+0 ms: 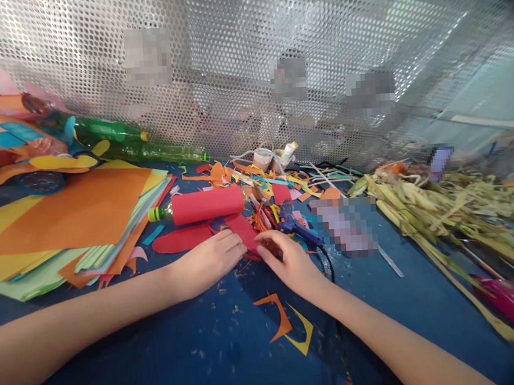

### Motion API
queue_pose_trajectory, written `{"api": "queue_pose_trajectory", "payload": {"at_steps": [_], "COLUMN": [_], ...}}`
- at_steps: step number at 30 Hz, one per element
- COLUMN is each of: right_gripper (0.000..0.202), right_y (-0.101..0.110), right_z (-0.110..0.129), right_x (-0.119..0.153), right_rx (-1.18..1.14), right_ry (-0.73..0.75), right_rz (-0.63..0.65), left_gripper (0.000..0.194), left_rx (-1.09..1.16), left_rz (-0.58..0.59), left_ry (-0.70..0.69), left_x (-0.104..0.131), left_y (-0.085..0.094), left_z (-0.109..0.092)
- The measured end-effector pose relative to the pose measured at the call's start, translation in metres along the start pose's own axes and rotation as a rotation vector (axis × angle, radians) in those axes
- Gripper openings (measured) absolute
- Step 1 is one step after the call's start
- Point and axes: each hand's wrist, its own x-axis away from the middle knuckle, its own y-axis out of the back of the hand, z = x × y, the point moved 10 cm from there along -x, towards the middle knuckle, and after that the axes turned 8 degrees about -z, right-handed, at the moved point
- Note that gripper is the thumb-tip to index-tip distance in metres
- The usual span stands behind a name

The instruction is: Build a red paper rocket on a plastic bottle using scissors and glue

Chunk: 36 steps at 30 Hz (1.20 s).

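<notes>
Both hands meet at a red paper piece (243, 228) near the middle of the blue table. My left hand (211, 262) is closed, its fingertips at the left edge of that piece. My right hand (289, 260) has thumb and fingers curved around the piece's lower right edge, with a gap between thumb and palm. Just beyond lies a bottle (208, 206) wrapped in red paper, its green cap to the left. A flat red paper shape (181, 238) rests below the bottle. To the right of the hands is a blue glue gun (300, 227), with scissors (261, 193) behind it.
Stacked coloured paper (70, 209) and green bottles (150, 149) are on the left. Paper scraps (221, 174) spread behind the wrapped bottle. Dry husks (453, 209) cover the right side. Orange (282, 316) and yellow cut-offs (302, 332) lie in front. A perforated silver sheet (231, 54) stands behind.
</notes>
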Motion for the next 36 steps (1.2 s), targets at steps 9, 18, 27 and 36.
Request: {"api": "queue_pose_trajectory", "payload": {"at_steps": [9,18,27,36], "right_gripper": [0.031,0.024,0.023,0.02], "right_y": [-0.035,-0.038,-0.022,-0.022], "right_z": [-0.013,-0.014,-0.011,-0.008], "right_x": [0.024,0.023,0.014,0.012], "right_rx": [-0.664,-0.666,-0.675,-0.606], "right_ry": [-0.58,-0.548,-0.447,-0.368], "right_rz": [0.372,0.346,0.132,0.131], "left_gripper": [0.025,0.023,0.022,0.013], "left_rx": [-0.157,-0.183,0.814,1.169], "left_rz": [-0.201,-0.237,-0.382,-0.329], "left_ry": [-0.349,-0.362,0.637,0.984], "left_x": [0.02,0.02,0.015,0.031], "left_y": [0.022,0.026,0.004,-0.028], "left_z": [-0.033,-0.033,0.053,0.05]}}
